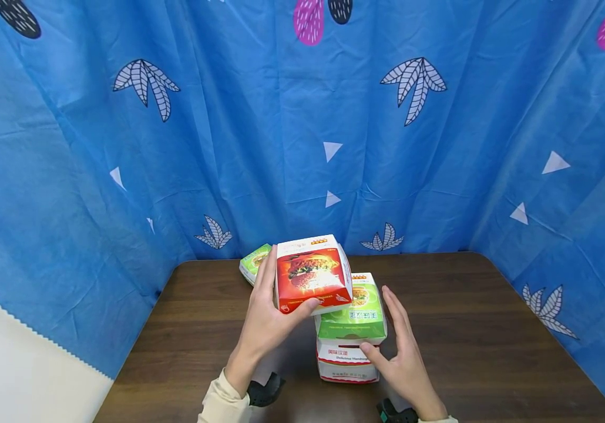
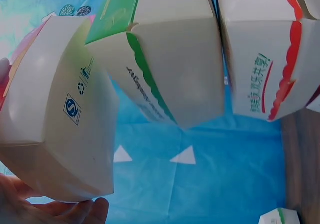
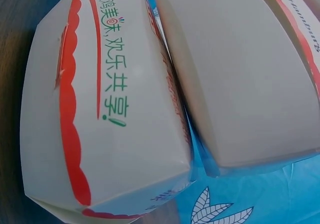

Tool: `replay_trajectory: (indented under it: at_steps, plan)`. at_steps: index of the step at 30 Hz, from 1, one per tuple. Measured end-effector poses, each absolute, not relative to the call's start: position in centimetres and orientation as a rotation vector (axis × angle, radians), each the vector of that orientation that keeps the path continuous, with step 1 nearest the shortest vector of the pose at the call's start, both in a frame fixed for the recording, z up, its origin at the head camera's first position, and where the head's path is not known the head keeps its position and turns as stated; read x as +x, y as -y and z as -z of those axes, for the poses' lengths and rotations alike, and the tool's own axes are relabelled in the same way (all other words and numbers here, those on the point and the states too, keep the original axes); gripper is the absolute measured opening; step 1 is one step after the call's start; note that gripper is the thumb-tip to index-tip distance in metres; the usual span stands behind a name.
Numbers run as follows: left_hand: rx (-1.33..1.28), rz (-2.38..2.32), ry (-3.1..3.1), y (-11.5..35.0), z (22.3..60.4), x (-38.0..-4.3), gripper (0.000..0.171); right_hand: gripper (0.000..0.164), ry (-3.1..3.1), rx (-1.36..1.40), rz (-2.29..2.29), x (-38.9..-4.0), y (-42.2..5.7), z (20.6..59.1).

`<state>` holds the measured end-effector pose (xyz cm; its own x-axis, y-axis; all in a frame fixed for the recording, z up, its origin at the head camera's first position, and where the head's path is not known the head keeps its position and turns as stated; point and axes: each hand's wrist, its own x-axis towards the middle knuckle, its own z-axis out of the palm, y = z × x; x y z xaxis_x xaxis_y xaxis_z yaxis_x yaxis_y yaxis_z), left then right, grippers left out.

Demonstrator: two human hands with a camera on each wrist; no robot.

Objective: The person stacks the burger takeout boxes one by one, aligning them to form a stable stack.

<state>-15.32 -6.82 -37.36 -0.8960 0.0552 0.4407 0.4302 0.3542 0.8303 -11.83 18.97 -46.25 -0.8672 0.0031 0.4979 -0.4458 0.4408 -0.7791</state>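
Observation:
My left hand (image 1: 262, 323) grips a red-and-white hamburger box (image 1: 308, 279) by its left side and front edge, tilted and held up at the upper left of a stack. In the stack, a green-topped hamburger box (image 1: 346, 322) sits on a white hamburger box with red trim (image 1: 349, 365). In the left wrist view, part of a gap shows between the held box (image 2: 82, 108) and the green-trimmed box (image 2: 175, 68). Beside the stack's right side my right hand (image 1: 405, 361) has its fingers extended and thumb in front; whether it touches the boxes I cannot tell.
Another green hamburger box (image 1: 249, 270) lies at the table's back left, partly behind my left hand. The dark wooden table (image 1: 471, 329) meets a blue patterned curtain (image 1: 281, 129) at its back and sides. Black straps (image 1: 266, 390) circle both wrists.

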Motion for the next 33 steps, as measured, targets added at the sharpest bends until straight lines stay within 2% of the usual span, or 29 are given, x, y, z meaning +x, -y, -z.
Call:
replay_trajectory:
  at_steps: [33]
  plan:
    - [-0.520, 1.596, 2.336, 3.2, 37.0, -15.7, 0.110, 0.099, 2.275, 0.376, -1.454, -11.8, -18.9, 46.0]
